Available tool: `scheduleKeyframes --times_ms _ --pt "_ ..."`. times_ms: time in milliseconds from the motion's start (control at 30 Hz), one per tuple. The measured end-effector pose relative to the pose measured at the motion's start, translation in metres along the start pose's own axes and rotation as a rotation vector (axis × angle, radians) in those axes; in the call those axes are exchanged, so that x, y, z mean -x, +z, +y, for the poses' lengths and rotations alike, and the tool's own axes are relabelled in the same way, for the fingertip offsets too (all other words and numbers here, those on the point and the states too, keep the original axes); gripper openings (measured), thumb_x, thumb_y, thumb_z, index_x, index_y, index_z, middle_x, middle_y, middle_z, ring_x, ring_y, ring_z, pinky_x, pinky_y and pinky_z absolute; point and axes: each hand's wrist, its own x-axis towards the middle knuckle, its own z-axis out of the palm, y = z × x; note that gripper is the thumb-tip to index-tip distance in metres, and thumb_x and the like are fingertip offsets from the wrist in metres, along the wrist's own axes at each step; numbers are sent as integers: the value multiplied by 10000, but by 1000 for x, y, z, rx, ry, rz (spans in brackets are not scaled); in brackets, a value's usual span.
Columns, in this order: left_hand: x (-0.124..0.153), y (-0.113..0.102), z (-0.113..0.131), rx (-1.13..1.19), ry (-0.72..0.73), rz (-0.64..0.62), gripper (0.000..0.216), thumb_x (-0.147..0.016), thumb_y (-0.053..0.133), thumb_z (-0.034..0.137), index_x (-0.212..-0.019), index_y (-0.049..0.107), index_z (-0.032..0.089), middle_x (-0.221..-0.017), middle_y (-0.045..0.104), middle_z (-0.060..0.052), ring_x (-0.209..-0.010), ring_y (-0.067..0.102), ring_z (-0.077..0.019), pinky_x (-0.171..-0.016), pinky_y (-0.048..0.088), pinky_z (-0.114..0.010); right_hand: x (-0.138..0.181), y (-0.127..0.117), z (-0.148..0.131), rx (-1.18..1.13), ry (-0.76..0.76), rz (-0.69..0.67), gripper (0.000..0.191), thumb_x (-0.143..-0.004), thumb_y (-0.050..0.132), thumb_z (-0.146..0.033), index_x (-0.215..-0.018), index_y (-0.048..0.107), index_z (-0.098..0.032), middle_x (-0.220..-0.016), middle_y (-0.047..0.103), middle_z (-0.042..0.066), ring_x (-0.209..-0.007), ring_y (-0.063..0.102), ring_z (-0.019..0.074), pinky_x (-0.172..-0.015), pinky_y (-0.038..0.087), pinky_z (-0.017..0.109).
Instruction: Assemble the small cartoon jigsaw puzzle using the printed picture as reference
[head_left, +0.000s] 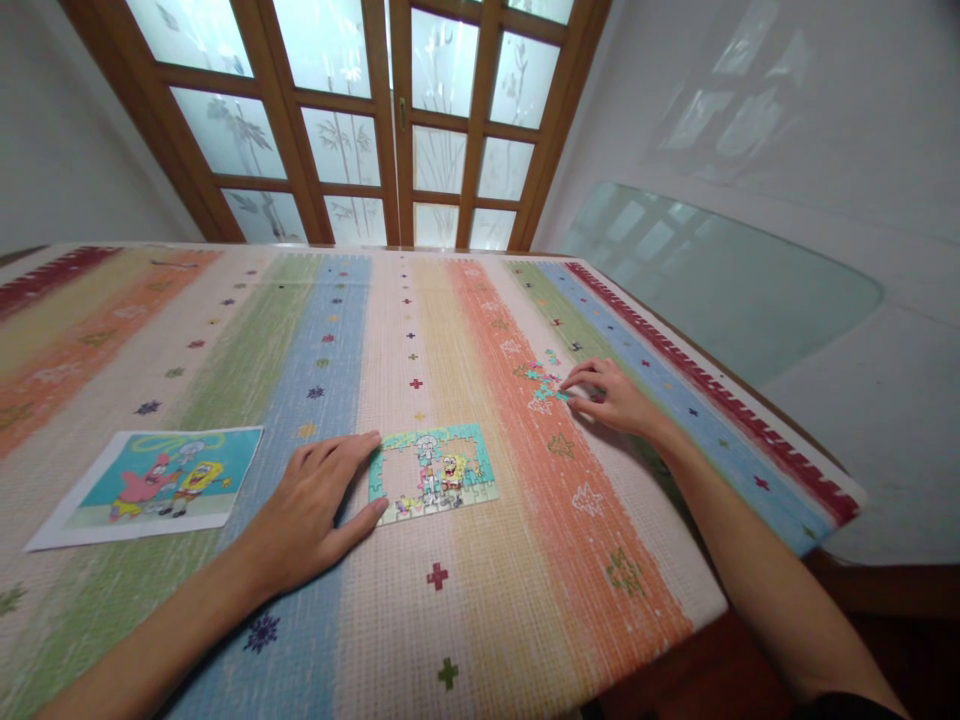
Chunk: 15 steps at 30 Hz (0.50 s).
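A partly assembled jigsaw puzzle (pixel 454 490) lies flat on the tablecloth, with cartoon figures on a teal ground. Its left part shows a bare gap inside the border. My left hand (pixel 319 500) rests at the puzzle's left edge, fingers and thumb spread apart and their tips touching its upper and lower left corners. Farther right, my right hand (pixel 611 397) reaches to a small heap of loose jigsaw pieces (pixel 547 385). Its thumb and index finger are slightly apart at the heap's edge, and no piece shows between them.
A printed reference picture (pixel 161 480) of the same cartoon scene lies left of my left hand. The striped tablecloth (pixel 480 620) covers the table. Behind the table stand wooden doors with frosted panes (pixel 341 145), and a white wall (pixel 825 250) borders the right.
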Motion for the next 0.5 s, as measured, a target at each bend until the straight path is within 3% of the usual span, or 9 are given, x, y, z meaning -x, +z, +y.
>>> scheduleKeyframes --times_ms 333,500 --pt "1 1 -1 20 -14 -10 537 -994 505 421 -1469 385 201 -1366 617 -133 -1208 576 -344 -1011 423 -512 -2 -1 -3 -50 45 -32 135 -856 639 -381 -812 676 -258 -920 686 99 -903 613 290 -887 479 499" --pt "1 3 -1 25 -20 -10 533 -991 510 421 -1467 390 215 -1382 610 -132 -1220 572 -343 -1013 425 -518 -2 -1 -5 -179 145 -29 161 -812 661 -406 -776 648 -249 -777 669 70 -722 584 235 -698 473 397"
